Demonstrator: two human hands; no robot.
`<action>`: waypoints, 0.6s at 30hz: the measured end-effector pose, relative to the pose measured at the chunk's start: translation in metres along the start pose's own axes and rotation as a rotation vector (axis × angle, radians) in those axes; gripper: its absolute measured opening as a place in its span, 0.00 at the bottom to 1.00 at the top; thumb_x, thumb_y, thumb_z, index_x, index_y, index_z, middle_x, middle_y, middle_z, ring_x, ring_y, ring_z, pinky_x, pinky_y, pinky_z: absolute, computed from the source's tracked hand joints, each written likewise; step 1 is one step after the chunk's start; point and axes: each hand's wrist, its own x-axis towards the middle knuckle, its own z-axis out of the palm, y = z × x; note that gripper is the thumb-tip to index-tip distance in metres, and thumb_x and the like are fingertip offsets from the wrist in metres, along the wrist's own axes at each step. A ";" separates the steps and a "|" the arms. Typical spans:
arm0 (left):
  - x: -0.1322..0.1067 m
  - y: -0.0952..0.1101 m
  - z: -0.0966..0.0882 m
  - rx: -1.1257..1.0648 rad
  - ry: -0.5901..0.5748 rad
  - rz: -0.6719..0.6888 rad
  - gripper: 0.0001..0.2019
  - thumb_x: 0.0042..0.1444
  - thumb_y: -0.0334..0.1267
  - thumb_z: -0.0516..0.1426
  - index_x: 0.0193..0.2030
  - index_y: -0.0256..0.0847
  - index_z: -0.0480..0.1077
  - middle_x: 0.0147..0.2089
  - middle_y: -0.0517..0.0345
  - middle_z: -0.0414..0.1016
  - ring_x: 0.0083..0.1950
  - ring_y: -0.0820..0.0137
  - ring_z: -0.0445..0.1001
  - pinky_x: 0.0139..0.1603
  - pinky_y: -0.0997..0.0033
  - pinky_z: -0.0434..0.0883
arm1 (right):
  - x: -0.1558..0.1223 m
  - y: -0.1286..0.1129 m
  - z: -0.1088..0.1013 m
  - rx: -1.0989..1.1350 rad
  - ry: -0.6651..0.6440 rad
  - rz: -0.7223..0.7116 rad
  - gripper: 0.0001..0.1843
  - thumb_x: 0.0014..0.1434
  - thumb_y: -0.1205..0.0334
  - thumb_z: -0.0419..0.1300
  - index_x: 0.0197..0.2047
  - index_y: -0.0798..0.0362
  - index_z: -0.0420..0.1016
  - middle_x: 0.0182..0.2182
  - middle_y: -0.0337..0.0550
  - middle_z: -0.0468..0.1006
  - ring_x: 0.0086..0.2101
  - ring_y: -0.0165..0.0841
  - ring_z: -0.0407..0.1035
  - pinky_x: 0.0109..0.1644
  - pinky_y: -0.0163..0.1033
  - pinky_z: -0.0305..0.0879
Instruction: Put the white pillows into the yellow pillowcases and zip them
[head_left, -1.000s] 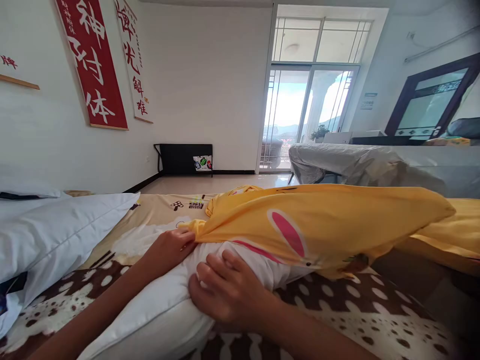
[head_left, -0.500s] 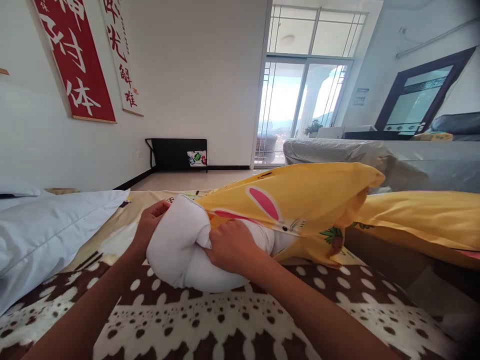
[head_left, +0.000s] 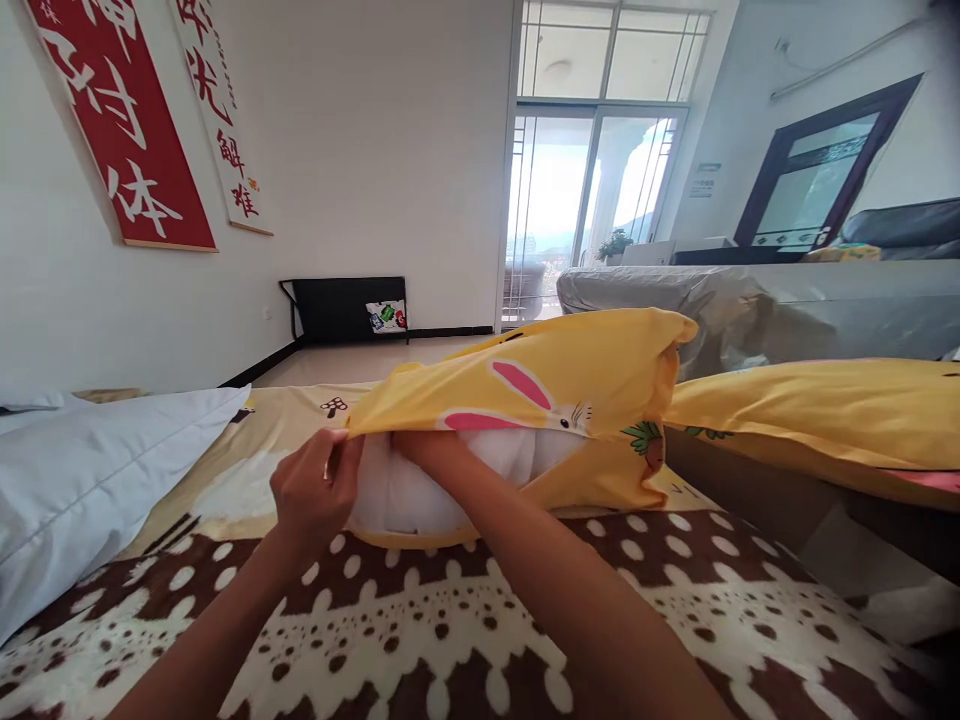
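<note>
A yellow pillowcase (head_left: 600, 360) with a rabbit and a carrot printed on it lies in front of me, its side opening facing me. Inside sits a white pillow (head_left: 420, 495), bare along that opening. My left hand (head_left: 319, 480) pinches the pillowcase's edge at its left corner. My right hand reaches under the yellow cloth into the opening, between the case and the pillow. Only the wrist and forearm show; its fingers are hidden.
Left of me lies another white pillow (head_left: 112, 480). A second yellow pillow (head_left: 825, 410) rests to the right. Beneath is a brown and cream patterned blanket (head_left: 360, 640). A plastic-covered piece of furniture (head_left: 787, 310) stands behind, near a glass door (head_left: 555, 200).
The white pillow's left end has gone into the pillowcase. My left hand has shifted from the pillow to the case's edge, and my right hand has slipped under the cloth.
</note>
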 end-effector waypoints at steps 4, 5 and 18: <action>0.002 -0.006 0.010 0.140 -0.154 0.156 0.08 0.59 0.37 0.50 0.31 0.40 0.66 0.25 0.60 0.73 0.25 0.72 0.70 0.28 0.75 0.60 | -0.012 -0.015 0.002 -0.039 0.007 0.045 0.16 0.65 0.69 0.44 0.47 0.61 0.71 0.47 0.48 0.76 0.46 0.34 0.69 0.53 0.40 0.60; 0.003 -0.008 0.014 0.183 -0.179 0.181 0.08 0.59 0.35 0.49 0.31 0.39 0.66 0.26 0.58 0.73 0.26 0.71 0.71 0.27 0.74 0.60 | -0.020 -0.019 0.001 -0.058 0.001 0.025 0.15 0.64 0.68 0.46 0.47 0.60 0.71 0.45 0.49 0.76 0.45 0.36 0.69 0.51 0.41 0.62; 0.024 0.016 0.022 0.328 -0.219 0.353 0.06 0.51 0.28 0.50 0.29 0.40 0.67 0.27 0.56 0.71 0.31 0.66 0.70 0.29 0.69 0.57 | -0.150 -0.008 -0.040 -0.202 0.196 -0.046 0.34 0.60 0.51 0.52 0.64 0.62 0.55 0.62 0.63 0.56 0.63 0.53 0.45 0.61 0.59 0.48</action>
